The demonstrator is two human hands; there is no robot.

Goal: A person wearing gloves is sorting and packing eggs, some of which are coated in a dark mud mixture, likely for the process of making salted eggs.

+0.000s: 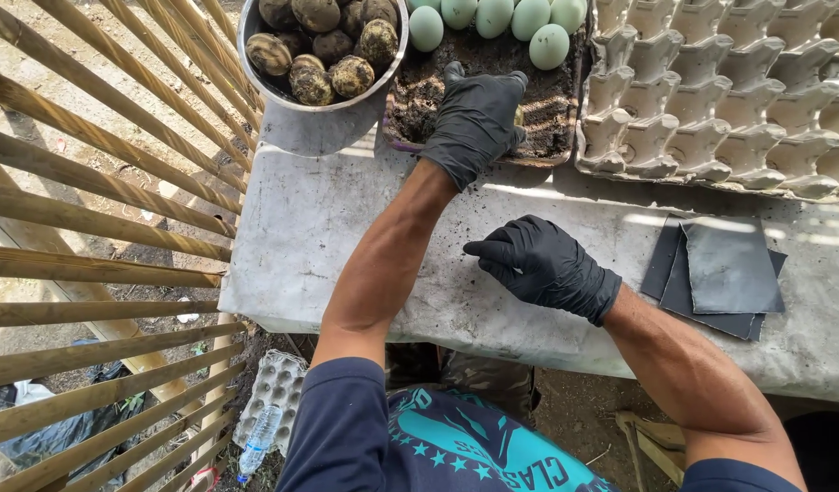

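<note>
A pale, dirt-flecked stone-grey tabletop (347, 237) fills the middle of the view, bordered on the left by a slatted bamboo fence (92, 182). Along its far right edge lies a large grey moulded-pulp egg tray (720, 91), its cups unfilled. Beside it, at centre, sits a shallow rectangular tray of dark soil-like mud (547, 109), with a row of pale blue-green eggs (529, 18) along its far side. To the left stands a round metal bowl (324, 109) heaped with mud-coated eggs (324, 46). A small stack of dark grey square sheets (720, 273) rests on the tabletop at right.

The left hand (474, 118), in a black glove, reaches into the mud tray, palm down, fingers curled over something yellowish of which only a sliver shows at its right edge; what it grips cannot be told. The right hand (547, 264), also black-gloved, hovers over the bare tabletop near the sheets, fingers loosely bent, holding nothing.
</note>
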